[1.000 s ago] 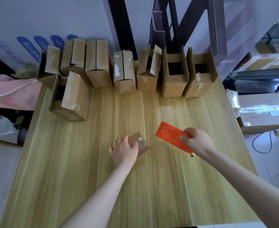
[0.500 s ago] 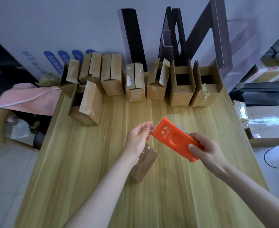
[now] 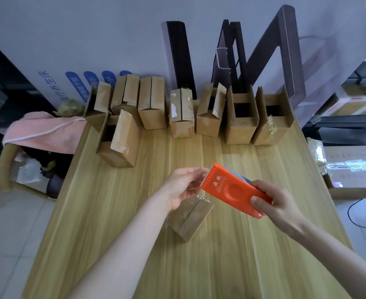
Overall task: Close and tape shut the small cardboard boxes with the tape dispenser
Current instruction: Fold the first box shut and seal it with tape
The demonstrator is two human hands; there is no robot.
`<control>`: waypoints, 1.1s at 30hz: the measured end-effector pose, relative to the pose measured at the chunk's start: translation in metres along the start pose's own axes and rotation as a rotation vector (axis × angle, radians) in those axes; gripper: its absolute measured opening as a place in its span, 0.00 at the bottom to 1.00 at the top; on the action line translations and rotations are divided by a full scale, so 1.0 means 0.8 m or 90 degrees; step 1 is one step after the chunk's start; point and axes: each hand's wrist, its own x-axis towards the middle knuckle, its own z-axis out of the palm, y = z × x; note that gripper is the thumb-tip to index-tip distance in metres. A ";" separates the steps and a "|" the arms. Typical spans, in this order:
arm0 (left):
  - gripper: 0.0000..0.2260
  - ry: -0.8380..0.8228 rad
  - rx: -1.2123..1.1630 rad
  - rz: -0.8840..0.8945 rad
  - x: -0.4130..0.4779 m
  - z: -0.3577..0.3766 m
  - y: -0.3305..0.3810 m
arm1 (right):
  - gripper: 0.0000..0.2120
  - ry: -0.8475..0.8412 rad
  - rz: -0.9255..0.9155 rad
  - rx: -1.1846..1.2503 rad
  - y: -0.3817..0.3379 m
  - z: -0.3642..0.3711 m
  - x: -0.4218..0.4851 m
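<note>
A small closed cardboard box [image 3: 189, 219] with clear tape on it lies on the wooden table [image 3: 221, 255], partly under my left hand. My right hand [image 3: 272, 201] grips the orange tape dispenser [image 3: 231, 189] above the table. My left hand [image 3: 183, 186] is raised beside the dispenser's toothed end, fingertips pinching the clear tape end there. Both hands hover above the box without touching it.
A row of several small cardboard boxes [image 3: 241, 117] stands along the table's far edge, some with flaps up, and one box [image 3: 118, 141] sits forward at the left. Dark metal frames [image 3: 238, 57] lean on the wall. A pink cloth [image 3: 46, 132] lies left; big boxes [image 3: 350, 167] right.
My left hand left the small box on the table and rose to the dispenser's front end. My right hand lifted the dispenser off the table. The view tilted up.
</note>
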 end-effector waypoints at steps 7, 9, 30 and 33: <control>0.04 0.086 0.099 0.018 0.000 -0.002 0.005 | 0.08 -0.013 0.029 -0.010 -0.005 0.004 0.000; 0.05 0.131 0.115 0.032 0.003 0.001 0.011 | 0.10 -0.008 0.042 -0.014 -0.009 0.007 0.002; 0.07 0.325 0.349 0.043 0.078 -0.052 -0.052 | 0.04 -0.018 0.313 -0.283 0.044 -0.004 -0.051; 0.07 0.335 0.365 0.026 0.084 -0.052 -0.063 | 0.02 -0.034 0.343 -0.345 0.049 0.006 -0.044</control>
